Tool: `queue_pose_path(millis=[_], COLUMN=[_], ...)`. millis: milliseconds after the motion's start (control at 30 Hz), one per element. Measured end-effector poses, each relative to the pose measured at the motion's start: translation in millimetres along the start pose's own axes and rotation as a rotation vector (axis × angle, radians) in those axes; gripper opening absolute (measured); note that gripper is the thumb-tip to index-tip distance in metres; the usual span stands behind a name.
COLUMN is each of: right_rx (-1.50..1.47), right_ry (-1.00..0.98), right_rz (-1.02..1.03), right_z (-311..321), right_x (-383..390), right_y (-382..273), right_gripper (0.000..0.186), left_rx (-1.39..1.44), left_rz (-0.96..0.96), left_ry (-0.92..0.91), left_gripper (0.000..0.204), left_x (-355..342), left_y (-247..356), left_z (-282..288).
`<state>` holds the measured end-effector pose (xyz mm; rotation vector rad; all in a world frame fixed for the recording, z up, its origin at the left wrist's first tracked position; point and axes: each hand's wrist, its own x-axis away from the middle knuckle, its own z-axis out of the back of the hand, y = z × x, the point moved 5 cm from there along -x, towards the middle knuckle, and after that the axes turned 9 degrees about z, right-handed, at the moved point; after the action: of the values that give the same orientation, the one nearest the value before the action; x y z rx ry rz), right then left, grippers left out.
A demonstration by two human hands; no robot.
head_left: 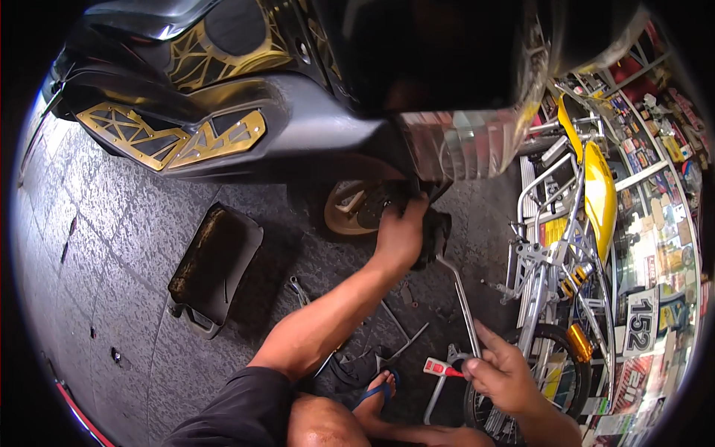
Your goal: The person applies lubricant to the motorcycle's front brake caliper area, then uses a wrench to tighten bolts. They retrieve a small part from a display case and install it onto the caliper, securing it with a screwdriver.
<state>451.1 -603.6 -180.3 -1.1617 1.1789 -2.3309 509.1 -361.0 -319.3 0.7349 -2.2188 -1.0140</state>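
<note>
A long metal wrench (460,298) runs from the black part (436,237) under the scooter (246,97) down and right to the right hand (503,372), which is closed around its near end. The left hand (400,232) grips that black part beside the gold wheel (350,208). Left of the arm, a dark seat pad (214,262) lies on the floor; a yellow bike (588,194) stands far right.

I'm squatting in a motorbike repair shop: a black-and-gold scooter (223,89) is standing over me, a stripped yellow bike (588,194) is waiting beside sticker-covered shelves (663,223).

floor (112,223): grey speckled paving | on it: black seat pad (216,264), wrench (299,289), metal rods (406,335)
</note>
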Motion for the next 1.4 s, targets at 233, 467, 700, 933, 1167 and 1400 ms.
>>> queue_pose_path(millis=[233,467,700,933,1167,1400], right_rx=[-0.111,0.009,0.003,-0.001,0.011,0.075], right_ry=[0.144,0.247,0.304,0.339,0.371,0.418], right_rz=[0.057,0.158,0.171,0.172,0.213,0.329], right_z=[-25,-34,-47,-57,-65,-67], right_x=[3,-4,-6,-8,-13,-21], right_y=[22,25,26,19,25,43], right_gripper=[0.063,0.057,0.055,0.057,0.058,0.054], left_rx=[0.096,0.093,0.115,0.106,0.087,0.084], left_rz=[0.112,0.101,0.031,-0.013,-0.037,-0.067], left_ry=[-0.041,0.025,0.023,0.05,0.089,0.082], left_gripper=[0.042,0.041,0.045,0.044,0.046,0.047], left_x=[6,15,-1,0,-3,-6], left_y=[7,20,0,1,-3,-6], left_z=[-3,-8,-7,-5,-3,-3])
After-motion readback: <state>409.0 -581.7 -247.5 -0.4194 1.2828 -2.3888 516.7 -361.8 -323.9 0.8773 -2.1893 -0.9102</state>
